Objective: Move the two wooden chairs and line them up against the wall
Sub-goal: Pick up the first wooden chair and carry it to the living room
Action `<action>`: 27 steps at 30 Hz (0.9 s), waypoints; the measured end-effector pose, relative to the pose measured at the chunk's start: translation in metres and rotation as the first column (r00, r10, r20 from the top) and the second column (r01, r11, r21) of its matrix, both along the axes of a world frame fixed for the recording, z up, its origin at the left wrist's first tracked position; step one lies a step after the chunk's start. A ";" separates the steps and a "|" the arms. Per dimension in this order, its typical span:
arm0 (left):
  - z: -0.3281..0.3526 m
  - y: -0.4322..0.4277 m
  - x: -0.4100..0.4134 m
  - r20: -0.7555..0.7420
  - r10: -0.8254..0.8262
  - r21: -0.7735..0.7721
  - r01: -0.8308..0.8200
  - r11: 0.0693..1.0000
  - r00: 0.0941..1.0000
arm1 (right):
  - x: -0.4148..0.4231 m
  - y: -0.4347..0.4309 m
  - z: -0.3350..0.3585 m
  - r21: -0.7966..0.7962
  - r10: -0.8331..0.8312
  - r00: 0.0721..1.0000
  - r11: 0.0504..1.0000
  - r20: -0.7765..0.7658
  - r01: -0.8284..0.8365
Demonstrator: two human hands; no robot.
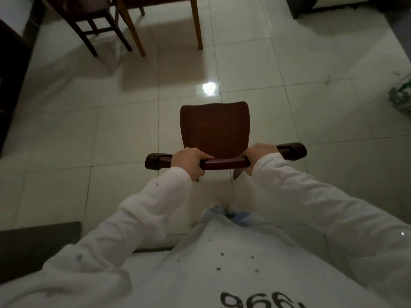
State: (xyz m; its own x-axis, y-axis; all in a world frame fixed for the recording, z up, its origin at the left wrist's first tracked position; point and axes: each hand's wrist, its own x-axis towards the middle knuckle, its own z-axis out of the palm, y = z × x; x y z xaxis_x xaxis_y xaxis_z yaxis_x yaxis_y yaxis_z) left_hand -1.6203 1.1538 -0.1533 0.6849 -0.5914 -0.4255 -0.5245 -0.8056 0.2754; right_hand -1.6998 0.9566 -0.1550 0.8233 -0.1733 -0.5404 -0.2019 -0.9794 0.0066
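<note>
Both hands gripped the curved top rail of a dark reddish-brown wooden chair (214, 127). The left hand (189, 162) wrapped the rail left of centre, its fingers (205, 157) curled over the front edge; the right hand (259, 155) clasped it right of centre. The chair's seat lay just beyond the fingers, above the pale glossy tiled floor (89, 121). Well ahead of the fingers and to the left stood a second dark wooden chair (93, 21), just beside a light yellow wooden-legged counter (196, 21).
</note>
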 end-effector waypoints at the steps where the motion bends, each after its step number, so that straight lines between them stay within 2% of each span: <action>1: 0.001 0.002 -0.005 0.004 0.005 0.009 -0.005 1.000 1.000 | -0.005 0.003 0.000 -0.006 0.008 1.000 1.000 0.009 -0.008; 27: -0.004 0.026 -0.060 0.087 -0.089 -0.020 0.091 0.996 0.992 | -0.067 0.019 -0.008 0.043 -0.001 0.999 0.999 0.039 -0.001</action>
State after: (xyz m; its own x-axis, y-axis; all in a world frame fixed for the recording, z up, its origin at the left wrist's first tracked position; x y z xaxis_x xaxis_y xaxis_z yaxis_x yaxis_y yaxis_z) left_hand -1.6807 1.1802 -0.1574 0.6618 -0.6617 -0.3525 -0.6173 -0.7477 0.2445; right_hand -1.7665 0.9760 -0.1628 0.8441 -0.1507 -0.5146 -0.2014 -0.9785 -0.0439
